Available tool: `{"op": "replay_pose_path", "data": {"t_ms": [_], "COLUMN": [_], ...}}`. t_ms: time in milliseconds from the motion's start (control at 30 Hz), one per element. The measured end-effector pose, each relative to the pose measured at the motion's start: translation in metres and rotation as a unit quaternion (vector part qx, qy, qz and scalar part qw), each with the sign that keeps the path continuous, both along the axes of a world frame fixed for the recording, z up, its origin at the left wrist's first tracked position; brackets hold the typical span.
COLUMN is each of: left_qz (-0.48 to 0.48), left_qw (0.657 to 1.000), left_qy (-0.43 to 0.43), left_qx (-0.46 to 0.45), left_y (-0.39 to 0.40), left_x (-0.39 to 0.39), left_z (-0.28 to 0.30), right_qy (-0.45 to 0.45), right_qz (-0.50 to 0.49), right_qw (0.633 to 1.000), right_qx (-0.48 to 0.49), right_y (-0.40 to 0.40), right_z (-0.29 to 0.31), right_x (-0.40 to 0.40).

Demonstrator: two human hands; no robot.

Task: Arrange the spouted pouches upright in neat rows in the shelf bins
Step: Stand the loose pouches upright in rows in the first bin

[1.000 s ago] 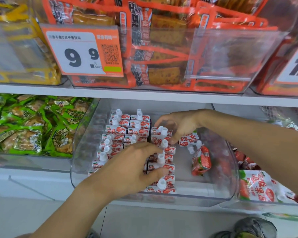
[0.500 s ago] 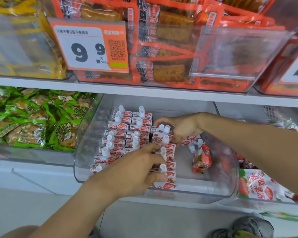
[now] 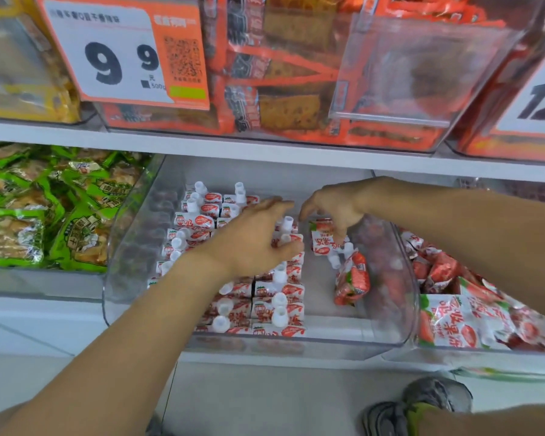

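A clear shelf bin (image 3: 129,253) on the lower shelf holds three rows of white-and-red spouted pouches (image 3: 277,294) standing upright with white caps. My left hand (image 3: 255,237) lies over the middle of the rows, fingers stretched out and spread, touching the caps. My right hand (image 3: 331,209) reaches down at the back right of the bin. Its curled fingers pinch the top of a loose tilted pouch (image 3: 321,245). Another loose pouch (image 3: 353,278) lies slumped against the bin's right wall.
A bin of green snack packs (image 3: 44,221) sits to the left. A bin with more jumbled red-and-white pouches (image 3: 453,316) sits to the right. The shelf above carries orange packs and a 9.9 price tag (image 3: 123,55). A shoe (image 3: 422,404) shows on the floor.
My left hand let go of the front of the third row and moved back with fingers spread. My right hand shifted from the third row's back to the loose pouch on the right.
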State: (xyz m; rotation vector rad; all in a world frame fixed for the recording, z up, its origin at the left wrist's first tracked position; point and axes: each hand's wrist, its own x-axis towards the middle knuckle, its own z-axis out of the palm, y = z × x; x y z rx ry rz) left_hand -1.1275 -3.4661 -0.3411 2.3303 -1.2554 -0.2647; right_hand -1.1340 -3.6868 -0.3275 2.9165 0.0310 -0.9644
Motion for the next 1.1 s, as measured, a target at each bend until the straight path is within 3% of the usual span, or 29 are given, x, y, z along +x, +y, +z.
{"op": "replay_pose_path", "data": {"t_ms": [267, 367, 500, 633, 800, 900, 1100], "left_qz": [-0.021, -0.022, -0.019, -0.017, -0.013, -0.003, 0.007], "left_qw": [1.000, 0.999, 0.999, 0.999, 0.999, 0.999, 0.997], "left_qy": [0.014, 0.030, 0.029, 0.030, 0.016, -0.019, -0.081], "left_qx": [-0.005, -0.012, -0.016, -0.010, -0.033, -0.033, 0.000], "left_y": [-0.001, -0.001, 0.004, 0.010, 0.020, 0.034, 0.049], "left_x": [0.011, 0.010, 0.012, 0.009, 0.003, 0.001, -0.007], "left_z": [-0.012, -0.011, -0.008, -0.008, -0.004, -0.005, -0.018], "right_qy": [-0.050, -0.135, -0.264, -0.276, -0.189, -0.213, -0.175], "right_qz": [0.080, 0.102, 0.050, -0.078, -0.043, -0.028, -0.031], "right_qw": [0.995, 0.984, 0.962, 0.938, 0.979, 0.973, 0.978], "right_qx": [-0.021, -0.052, -0.048, 0.193, 0.061, 0.087, 0.107], "right_y": [-0.005, -0.011, -0.014, 0.013, 0.024, 0.024, 0.009], "right_z": [0.005, 0.013, 0.016, 0.011, -0.009, -0.008, -0.018], "right_x": [0.000, -0.005, -0.013, -0.014, 0.004, 0.010, 0.012]}}
